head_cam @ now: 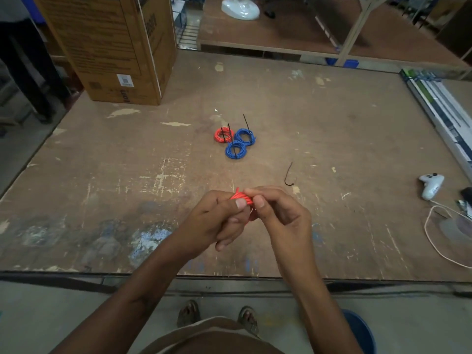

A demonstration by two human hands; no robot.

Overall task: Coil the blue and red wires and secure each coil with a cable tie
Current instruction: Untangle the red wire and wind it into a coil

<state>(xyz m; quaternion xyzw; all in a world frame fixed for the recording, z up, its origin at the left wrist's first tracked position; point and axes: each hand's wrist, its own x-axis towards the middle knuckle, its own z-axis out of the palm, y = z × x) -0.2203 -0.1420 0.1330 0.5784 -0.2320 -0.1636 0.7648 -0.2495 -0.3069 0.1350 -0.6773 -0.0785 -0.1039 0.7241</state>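
Red wire (242, 196). One red coil (223, 135), two blue coils (240, 144), black ties (246, 125). Brown scratched worktop (127, 190). White controller (431, 185) at three o'clock.

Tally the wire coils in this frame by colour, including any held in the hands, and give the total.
Red wire coils: 2, one tied on the table, one held between the left hand and right hand at
Blue wire coils: 2, and
Total: 4

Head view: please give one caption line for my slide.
Both hands, left hand and right hand, hold a red wire coil; three tied coils lie on the table.
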